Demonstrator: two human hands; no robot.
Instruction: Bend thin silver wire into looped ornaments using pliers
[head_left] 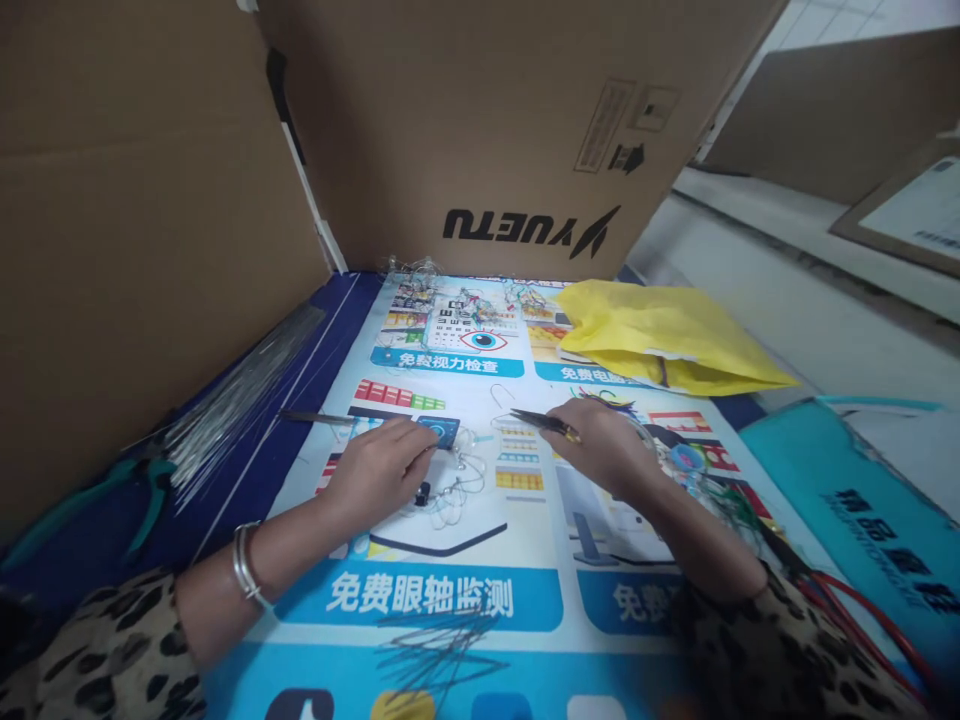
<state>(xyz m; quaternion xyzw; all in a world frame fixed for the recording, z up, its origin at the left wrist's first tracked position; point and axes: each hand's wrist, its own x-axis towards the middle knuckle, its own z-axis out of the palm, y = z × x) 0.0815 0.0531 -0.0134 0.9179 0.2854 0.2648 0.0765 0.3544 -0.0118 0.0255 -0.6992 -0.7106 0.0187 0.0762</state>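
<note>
My left hand (379,468) rests on a printed poster mat (450,560), fingers curled and pressed on a small tangle of thin wire with beads (450,485). My right hand (604,445) is closed around slim pliers (544,422) whose tips point left toward a small wire hook (501,392). A silver bracelet (246,565) circles my left wrist. Both sleeves are leopard print.
A bundle of straight metal wires (232,405) and teal-handled pliers (112,490) lie at the left. A yellow plastic bag (667,335) sits at the back right, a teal bag (855,500) at the right. Cardboard boxes (480,130) wall the back and left. Loose dark wires (435,650) lie near me.
</note>
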